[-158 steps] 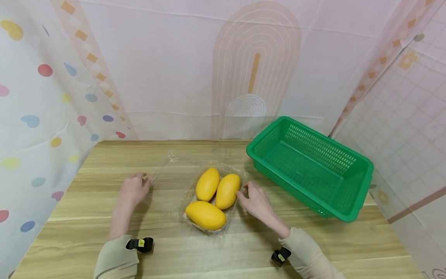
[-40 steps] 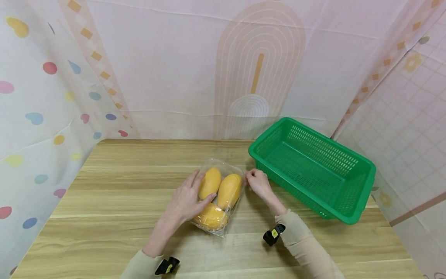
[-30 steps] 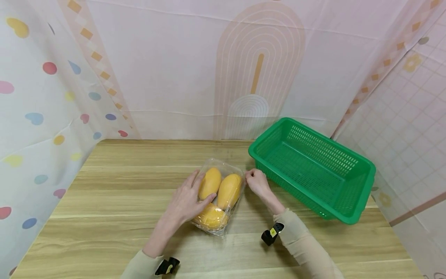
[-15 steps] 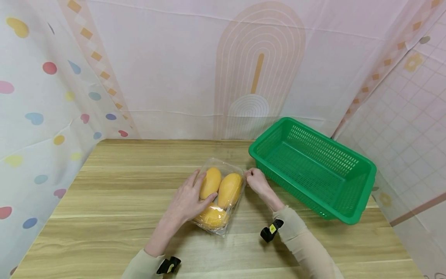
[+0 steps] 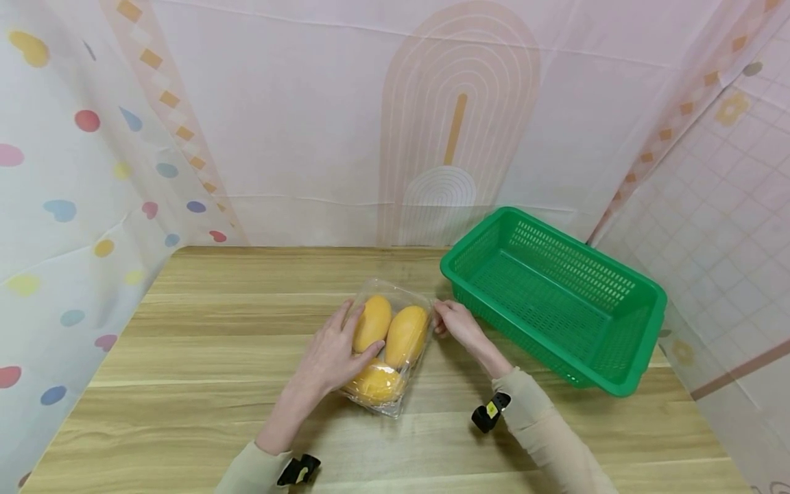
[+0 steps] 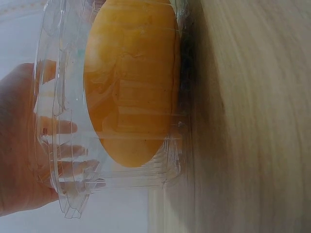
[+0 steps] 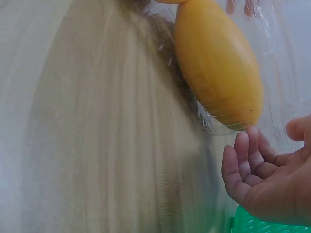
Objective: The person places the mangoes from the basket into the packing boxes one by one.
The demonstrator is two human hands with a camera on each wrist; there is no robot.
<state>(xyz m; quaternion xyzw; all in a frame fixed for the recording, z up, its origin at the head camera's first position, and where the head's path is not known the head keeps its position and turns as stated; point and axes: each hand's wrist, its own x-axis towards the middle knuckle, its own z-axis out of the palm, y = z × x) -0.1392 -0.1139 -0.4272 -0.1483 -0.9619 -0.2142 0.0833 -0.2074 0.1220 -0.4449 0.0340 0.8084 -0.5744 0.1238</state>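
A clear plastic clamshell box point(image 5: 395, 293) with its lid down lies on the wooden table. Inside are three yellow mangoes: a left one point(image 5: 374, 324), a right one point(image 5: 407, 337) and a near one point(image 5: 378, 383). My left hand point(image 5: 330, 353) rests spread on the lid's left side; the left wrist view shows its fingers through the plastic. At the far right corner is my right hand point(image 5: 458, 322). In the right wrist view its fingers point(image 7: 253, 155) are loosely bent by the box edge, with the thumb apart from them.
A green perforated plastic basket point(image 5: 549, 298) stands at the right, close to my right hand. Patterned cloth point(image 5: 308, 137) hangs behind the wooden table point(image 5: 204, 357) and along both sides.
The lid, folded open to the left earlier, now covers the mangoes. My left hand moved right onto it. My right hand's fingers have loosened at the corner since half a second ago.
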